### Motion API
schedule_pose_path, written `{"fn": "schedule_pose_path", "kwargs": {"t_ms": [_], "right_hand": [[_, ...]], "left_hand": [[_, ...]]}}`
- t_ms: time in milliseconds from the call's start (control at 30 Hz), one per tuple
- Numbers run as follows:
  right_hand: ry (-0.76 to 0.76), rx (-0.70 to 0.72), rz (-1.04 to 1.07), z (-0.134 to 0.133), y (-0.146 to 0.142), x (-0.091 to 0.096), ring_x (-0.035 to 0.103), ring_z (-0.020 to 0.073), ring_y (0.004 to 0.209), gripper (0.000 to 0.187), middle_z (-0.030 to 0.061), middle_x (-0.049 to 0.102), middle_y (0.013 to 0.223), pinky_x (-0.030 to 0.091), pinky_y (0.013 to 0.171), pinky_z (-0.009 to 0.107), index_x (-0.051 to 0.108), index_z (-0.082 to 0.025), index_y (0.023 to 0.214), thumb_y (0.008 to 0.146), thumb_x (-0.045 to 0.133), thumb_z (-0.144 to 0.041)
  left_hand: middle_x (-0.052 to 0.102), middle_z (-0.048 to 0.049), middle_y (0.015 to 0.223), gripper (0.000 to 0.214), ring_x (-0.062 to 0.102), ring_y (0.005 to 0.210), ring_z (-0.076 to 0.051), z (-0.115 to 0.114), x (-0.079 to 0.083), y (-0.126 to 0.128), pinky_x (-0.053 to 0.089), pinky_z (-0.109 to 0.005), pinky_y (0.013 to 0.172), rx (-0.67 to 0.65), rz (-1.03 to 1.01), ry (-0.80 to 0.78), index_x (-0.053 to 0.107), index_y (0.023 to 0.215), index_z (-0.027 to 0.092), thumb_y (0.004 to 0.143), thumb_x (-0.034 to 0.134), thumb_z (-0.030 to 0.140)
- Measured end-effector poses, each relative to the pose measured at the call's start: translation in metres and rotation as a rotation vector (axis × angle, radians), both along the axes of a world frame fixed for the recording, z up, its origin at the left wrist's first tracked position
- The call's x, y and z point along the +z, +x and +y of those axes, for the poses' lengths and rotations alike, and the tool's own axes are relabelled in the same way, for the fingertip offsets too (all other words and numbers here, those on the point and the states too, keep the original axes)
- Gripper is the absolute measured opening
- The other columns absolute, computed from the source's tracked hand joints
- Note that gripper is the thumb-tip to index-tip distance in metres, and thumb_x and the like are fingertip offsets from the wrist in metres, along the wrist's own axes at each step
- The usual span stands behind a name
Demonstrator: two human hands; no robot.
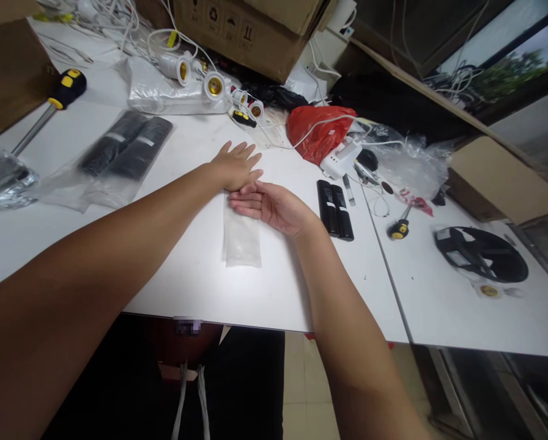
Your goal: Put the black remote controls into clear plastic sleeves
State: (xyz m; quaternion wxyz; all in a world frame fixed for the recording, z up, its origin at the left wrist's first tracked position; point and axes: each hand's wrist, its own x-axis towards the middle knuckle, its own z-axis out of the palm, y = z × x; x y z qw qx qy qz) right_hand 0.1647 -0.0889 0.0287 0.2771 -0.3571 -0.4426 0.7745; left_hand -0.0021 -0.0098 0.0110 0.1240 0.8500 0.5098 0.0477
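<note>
My left hand [238,166] lies palm down on the white table with its fingers spread, at the far end of a flat, cloudy plastic bag [241,241]. Close against its wrist side is my right hand [276,209], turned with the palm up and the fingers stretched out over the upper part of the bag. Neither hand holds anything that I can see. To the right of my right hand, two black cylinders [336,211] with small white labels lie side by side. Off to the left, two similar black cylinders [127,143] sit inside clear plastic bags.
A large screwdriver [67,88] lies at the far left. Lamp sockets [214,85], a red plastic bag [317,131] and a white power strip [340,159] line the back beneath a cardboard box [241,36]. Rightward are a small screwdriver [399,229] and a black tape roll [482,253].
</note>
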Motion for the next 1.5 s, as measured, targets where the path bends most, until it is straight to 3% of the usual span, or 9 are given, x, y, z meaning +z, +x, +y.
{"fn": "schedule_pose_path", "kwargs": {"t_ms": [200, 400, 733, 800, 867, 1000, 1167, 1333, 1500], "right_hand": [[-0.072, 0.220, -0.062, -0.008, 0.000, 0.005, 0.080, 0.0266, 0.104, 0.028, 0.0154, 0.077, 0.122, 0.063, 0.101, 0.042, 0.072, -0.012, 0.103, 0.107, 0.055, -0.034], [-0.124, 0.533, -0.157, -0.021, 0.000, 0.015, 0.082, 0.0288, 0.097, 0.040, 0.0177, 0.077, 0.119, 0.067, 0.089, 0.043, 0.070, -0.011, 0.104, 0.098, 0.071, -0.051], [-0.142, 0.717, -0.222, -0.028, -0.004, 0.021, 0.082, 0.0262, 0.090, 0.041, 0.0176, 0.080, 0.110, 0.068, 0.078, 0.035, 0.070, -0.010, 0.096, 0.095, 0.075, -0.051], [-0.121, 0.709, -0.177, -0.026, -0.002, 0.021, 0.082, 0.0260, 0.084, 0.042, 0.0166, 0.081, 0.106, 0.068, 0.071, 0.034, 0.071, -0.011, 0.096, 0.094, 0.075, -0.052], [-0.059, 0.562, -0.069, -0.022, 0.000, 0.020, 0.082, 0.0247, 0.083, 0.042, 0.0138, 0.082, 0.102, 0.068, 0.070, 0.033, 0.070, -0.013, 0.096, 0.094, 0.075, -0.054], [0.016, 0.233, 0.016, -0.016, 0.000, 0.016, 0.079, 0.0235, 0.106, 0.039, 0.0131, 0.080, 0.116, 0.066, 0.090, 0.035, 0.069, -0.016, 0.104, 0.103, 0.061, -0.054], [-0.100, 0.523, -0.180, -0.021, -0.007, 0.014, 0.080, 0.0307, 0.101, 0.042, 0.0195, 0.077, 0.121, 0.069, 0.076, 0.040, 0.070, -0.011, 0.109, 0.097, 0.071, -0.052], [-0.097, 0.582, -0.214, -0.024, -0.007, 0.016, 0.080, 0.0311, 0.099, 0.046, 0.0198, 0.076, 0.122, 0.069, 0.071, 0.036, 0.070, -0.012, 0.106, 0.095, 0.071, -0.057], [-0.094, 0.626, -0.216, -0.025, -0.005, 0.016, 0.080, 0.0286, 0.099, 0.041, 0.0176, 0.077, 0.119, 0.068, 0.083, 0.040, 0.069, -0.013, 0.103, 0.097, 0.070, -0.053]], "left_hand": [[0.012, -0.0055, 0.179, 0.068, 0.005, 0.165, -0.028, -0.002, -0.002, 0.000, 0.001, -0.051, 0.134, 0.008, -0.025, 0.009, 0.025, 0.171, 0.021, 0.110, 0.025, 0.051], [0.009, -0.0064, 0.179, 0.070, 0.004, 0.165, -0.028, -0.005, 0.000, -0.001, 0.000, -0.051, 0.134, 0.002, -0.026, 0.008, 0.025, 0.171, 0.018, 0.110, 0.023, 0.053], [0.011, -0.0076, 0.179, 0.070, 0.006, 0.165, -0.028, -0.007, 0.001, -0.002, 0.001, -0.051, 0.134, 0.001, -0.033, 0.011, 0.026, 0.171, 0.017, 0.110, 0.023, 0.052], [0.011, -0.0072, 0.179, 0.070, 0.006, 0.165, -0.028, -0.006, 0.000, -0.002, 0.001, -0.051, 0.134, 0.004, -0.033, 0.007, 0.025, 0.171, 0.018, 0.110, 0.023, 0.053], [0.011, -0.0068, 0.179, 0.070, 0.006, 0.165, -0.028, -0.004, 0.000, -0.001, 0.001, -0.051, 0.134, 0.007, -0.031, 0.006, 0.025, 0.171, 0.019, 0.110, 0.024, 0.053], [0.012, -0.0074, 0.179, 0.071, 0.006, 0.165, -0.028, -0.002, -0.002, -0.001, 0.001, -0.052, 0.133, 0.001, -0.022, 0.018, 0.026, 0.171, 0.018, 0.109, 0.024, 0.054], [0.010, -0.0062, 0.179, 0.071, 0.005, 0.165, -0.028, -0.003, -0.002, -0.002, 0.000, -0.051, 0.134, 0.003, -0.032, 0.009, 0.025, 0.171, 0.019, 0.109, 0.023, 0.054], [0.011, -0.0059, 0.179, 0.072, 0.004, 0.165, -0.029, -0.005, 0.000, -0.001, -0.001, -0.050, 0.134, 0.005, -0.040, -0.002, 0.025, 0.171, 0.019, 0.108, 0.025, 0.055], [0.010, -0.0040, 0.179, 0.072, 0.004, 0.165, -0.027, -0.005, 0.001, -0.001, -0.001, -0.050, 0.134, 0.006, -0.039, -0.003, 0.024, 0.171, 0.023, 0.108, 0.026, 0.057]]}}
